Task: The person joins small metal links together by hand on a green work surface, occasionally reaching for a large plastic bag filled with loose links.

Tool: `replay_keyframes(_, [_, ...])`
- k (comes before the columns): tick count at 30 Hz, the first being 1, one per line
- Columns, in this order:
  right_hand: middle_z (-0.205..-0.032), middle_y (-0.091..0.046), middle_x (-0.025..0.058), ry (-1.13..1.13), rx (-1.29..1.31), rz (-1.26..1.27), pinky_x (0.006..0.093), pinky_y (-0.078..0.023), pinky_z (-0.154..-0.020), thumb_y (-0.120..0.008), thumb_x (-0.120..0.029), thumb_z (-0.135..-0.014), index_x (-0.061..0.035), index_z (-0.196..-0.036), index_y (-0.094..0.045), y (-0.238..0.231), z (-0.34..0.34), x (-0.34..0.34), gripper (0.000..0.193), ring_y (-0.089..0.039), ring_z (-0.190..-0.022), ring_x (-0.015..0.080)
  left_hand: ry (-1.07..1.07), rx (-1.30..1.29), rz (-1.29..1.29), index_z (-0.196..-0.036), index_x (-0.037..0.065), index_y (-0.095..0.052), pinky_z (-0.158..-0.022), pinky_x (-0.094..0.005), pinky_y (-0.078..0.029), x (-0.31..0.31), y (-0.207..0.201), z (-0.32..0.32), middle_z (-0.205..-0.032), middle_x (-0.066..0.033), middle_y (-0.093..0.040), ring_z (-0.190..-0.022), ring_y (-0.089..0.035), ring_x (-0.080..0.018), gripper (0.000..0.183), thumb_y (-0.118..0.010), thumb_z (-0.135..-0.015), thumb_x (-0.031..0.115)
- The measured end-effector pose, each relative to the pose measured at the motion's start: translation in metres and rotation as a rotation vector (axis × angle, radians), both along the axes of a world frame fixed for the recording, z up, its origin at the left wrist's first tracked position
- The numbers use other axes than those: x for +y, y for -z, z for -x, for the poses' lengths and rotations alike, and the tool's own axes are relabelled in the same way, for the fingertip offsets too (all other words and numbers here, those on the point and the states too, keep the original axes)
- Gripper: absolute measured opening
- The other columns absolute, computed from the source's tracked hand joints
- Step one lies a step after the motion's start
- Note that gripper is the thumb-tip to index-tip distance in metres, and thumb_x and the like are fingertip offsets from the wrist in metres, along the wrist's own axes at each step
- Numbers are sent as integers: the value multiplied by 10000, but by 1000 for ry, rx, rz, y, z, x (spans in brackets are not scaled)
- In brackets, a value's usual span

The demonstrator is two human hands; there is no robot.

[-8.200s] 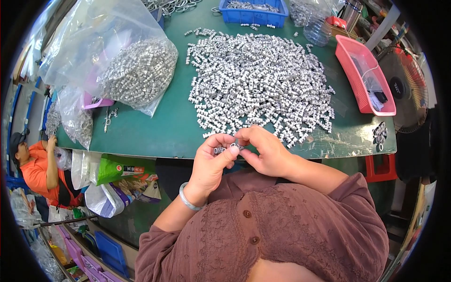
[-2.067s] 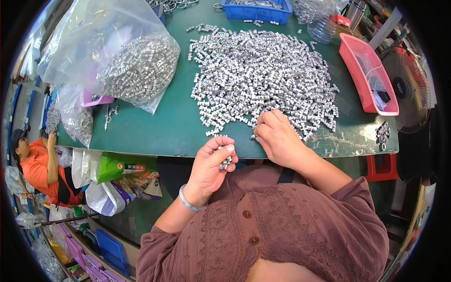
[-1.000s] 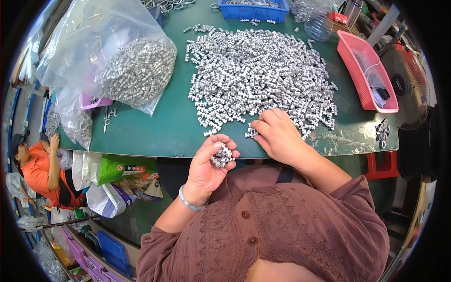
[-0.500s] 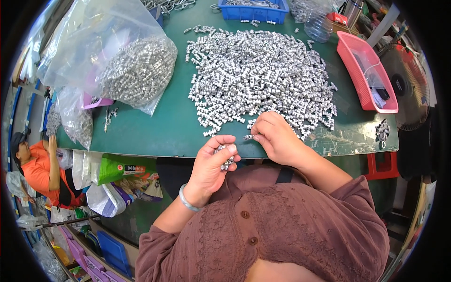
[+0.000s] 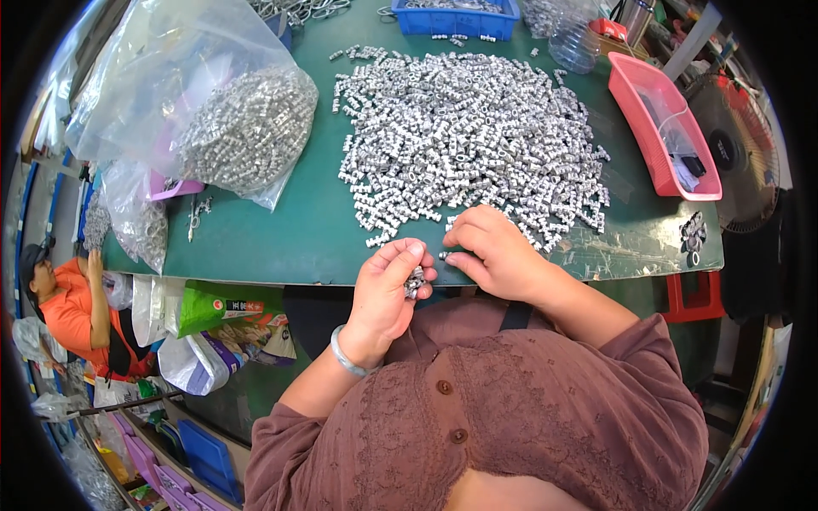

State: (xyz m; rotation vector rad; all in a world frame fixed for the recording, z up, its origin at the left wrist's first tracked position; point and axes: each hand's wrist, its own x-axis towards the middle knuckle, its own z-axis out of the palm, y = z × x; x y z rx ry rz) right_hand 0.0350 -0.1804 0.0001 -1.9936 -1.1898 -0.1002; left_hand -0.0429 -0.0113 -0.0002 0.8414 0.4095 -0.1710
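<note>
A wide pile of small ribbed silver metal pieces (image 5: 469, 136) lies on the green table (image 5: 281, 243) in front of me. My left hand (image 5: 383, 289), with a pale bangle at the wrist, curls closed around several of these metal pieces (image 5: 415, 283), which show between thumb and fingers. Just right of it, at the pile's near edge, my right hand (image 5: 498, 255) is closed in a pinch. One small metal piece (image 5: 443, 255) shows at its thumb tip, mostly covered by the fingers.
Clear plastic bags full of metal pieces (image 5: 247, 128) stand at the left. A blue tray (image 5: 460, 24) is at the back, a pink basket (image 5: 626, 111) at the right, beside a fan (image 5: 733, 153). A few dark rings (image 5: 694, 238) lie near the right corner. Another person in orange (image 5: 72, 311) is at far left.
My right hand has shifted slightly left and down, bringing the pinched piece nearer my left hand. The left fingers have closed further, and the thumb has moved up over the metal pieces.
</note>
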Motion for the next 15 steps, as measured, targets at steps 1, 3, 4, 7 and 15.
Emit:
replay_keyframes(1, [-832, -501, 79, 0, -17, 20, 374, -395, -715, -643, -87, -707, -57, -852, -563, 0, 1, 0, 169, -493, -811, 275, 1, 1, -1, -876, 53, -568, -504, -228, -407, 0, -1, -1, -769, -31, -567, -662, -536, -116, 109, -578, -861, 160])
replay_keyframes(3, [-838, -498, 80, 12, -41, 69, 373, -394, -719, -642, -89, -706, -54, -860, -562, 2, 1, -1, 177, -489, -817, 274, -14, 26, -19, -884, 56, -567, -506, -229, -409, -1, -2, -3, -770, -32, -567, -660, -539, -117, 111, -581, -859, 163])
replay_keyframes(4, [-845, -495, 81, 21, -66, 118, 371, -393, -723, -641, -91, -705, -51, -869, -561, 2, 1, -2, 186, -486, -823, 272, -14, 27, -20, -884, 56, -567, -506, -229, -409, -1, -2, -2, -770, -32, -567, -660, -539, -117, 111, -581, -859, 163])
replay_keyframes(7, [-854, -490, 84, 43, -78, 141, 368, -393, -726, -634, -85, -705, -42, -885, -561, 1, 3, -4, 199, -481, -829, 273, -20, 30, -31, -888, 54, -565, -507, -229, -412, -1, -3, -1, -768, -32, -568, -659, -542, -119, 113, -583, -858, 161])
replay_keyframes(15, [-811, -511, 91, 84, -139, 108, 363, -404, -713, -616, -56, -711, -30, -860, -580, 5, 5, -3, 155, -497, -791, 276, -3, 23, -16, -899, 55, -572, -502, -230, -413, 1, -2, 1, -757, -26, -569, -649, -547, -120, 109, -592, -851, 151])
